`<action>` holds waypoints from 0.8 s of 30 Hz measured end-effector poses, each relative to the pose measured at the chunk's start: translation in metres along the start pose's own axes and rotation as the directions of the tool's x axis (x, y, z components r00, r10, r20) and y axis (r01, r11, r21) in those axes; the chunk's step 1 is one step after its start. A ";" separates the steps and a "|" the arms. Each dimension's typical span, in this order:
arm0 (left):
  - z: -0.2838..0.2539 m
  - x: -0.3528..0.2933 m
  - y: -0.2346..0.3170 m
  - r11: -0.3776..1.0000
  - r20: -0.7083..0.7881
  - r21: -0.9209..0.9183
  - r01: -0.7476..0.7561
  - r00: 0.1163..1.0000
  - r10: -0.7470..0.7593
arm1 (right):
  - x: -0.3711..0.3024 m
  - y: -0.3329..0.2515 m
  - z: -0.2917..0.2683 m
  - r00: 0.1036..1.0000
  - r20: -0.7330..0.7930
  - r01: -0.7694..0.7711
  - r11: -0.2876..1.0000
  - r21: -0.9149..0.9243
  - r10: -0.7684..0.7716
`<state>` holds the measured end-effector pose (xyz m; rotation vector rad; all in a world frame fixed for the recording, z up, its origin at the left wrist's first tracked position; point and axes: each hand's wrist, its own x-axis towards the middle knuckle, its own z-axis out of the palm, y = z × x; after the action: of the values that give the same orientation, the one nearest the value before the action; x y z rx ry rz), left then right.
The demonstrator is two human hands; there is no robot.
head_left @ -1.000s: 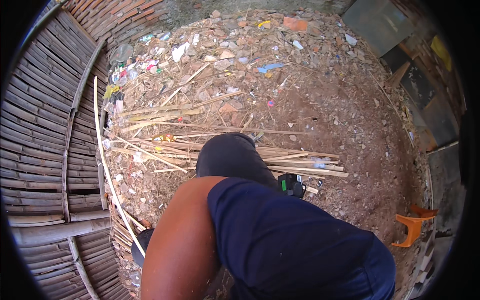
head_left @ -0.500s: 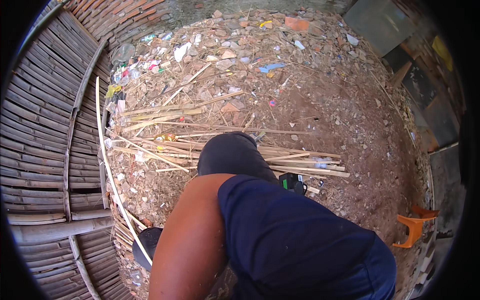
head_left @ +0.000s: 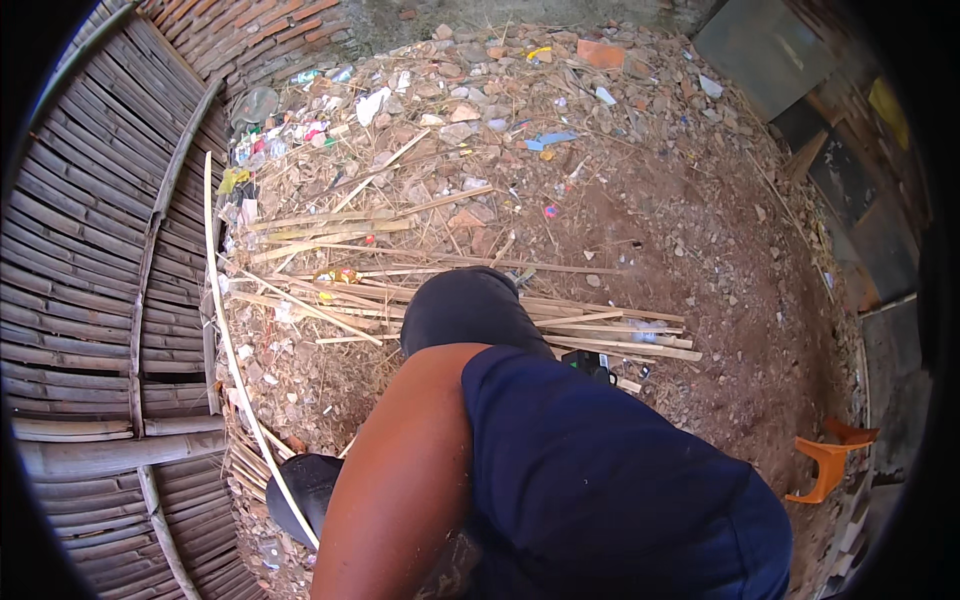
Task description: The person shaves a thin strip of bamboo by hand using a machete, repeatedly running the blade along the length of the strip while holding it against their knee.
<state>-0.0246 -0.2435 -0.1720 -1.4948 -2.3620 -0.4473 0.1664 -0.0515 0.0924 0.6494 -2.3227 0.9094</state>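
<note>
Neither of my hands is in view. My bare upper arm (head_left: 405, 455) and dark blue sleeve (head_left: 600, 480) fill the lower middle and hide what lies beneath. A long pale bamboo strip (head_left: 228, 345) curves down the left side, passes in front of a dark rounded thing (head_left: 300, 488) and runs behind my arm. Whether a hand holds its lower end cannot be seen. Beyond my arm shows my dark-clothed knee (head_left: 468, 310). More cut bamboo strips (head_left: 365, 290) lie across the ground on both sides of it.
A bamboo slat wall (head_left: 80, 270) stands at the left. Rubble and litter (head_left: 460, 120) cover the far ground. A black-and-green device (head_left: 588, 366) sits beside my sleeve. To the right are an orange plastic piece (head_left: 828, 465) and leaning boards (head_left: 765, 55).
My arm and sleeve have shifted slightly right. The long strip's upper end has also moved a little right, and the whole view has shifted slightly. More of the dark rounded thing shows.
</note>
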 end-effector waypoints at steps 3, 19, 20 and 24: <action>-0.002 -0.010 -0.009 1.000 -0.012 0.018 -0.009 1.000 0.009 | 0.001 0.005 -0.003 0.998 0.013 -0.065 0.998 -0.005 0.065; -0.063 0.000 0.051 0.962 0.187 -0.094 0.257 0.953 -0.236 | -0.221 0.150 -0.097 0.589 -0.229 -0.728 0.386 -0.566 0.775; -0.068 0.004 0.051 0.961 0.217 -0.090 0.260 0.947 -0.236 | -0.218 0.148 -0.102 0.534 -0.283 -0.779 0.333 -0.532 0.797; -0.074 0.004 0.043 0.956 0.279 -0.143 0.255 0.937 -0.208 | -0.204 0.135 -0.082 0.585 -0.221 -0.736 0.397 -0.549 0.780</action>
<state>0.0195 -0.2542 -0.0992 -1.4285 -2.7912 -0.5593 0.2587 0.1424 -0.0496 -0.7726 -2.7645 0.3888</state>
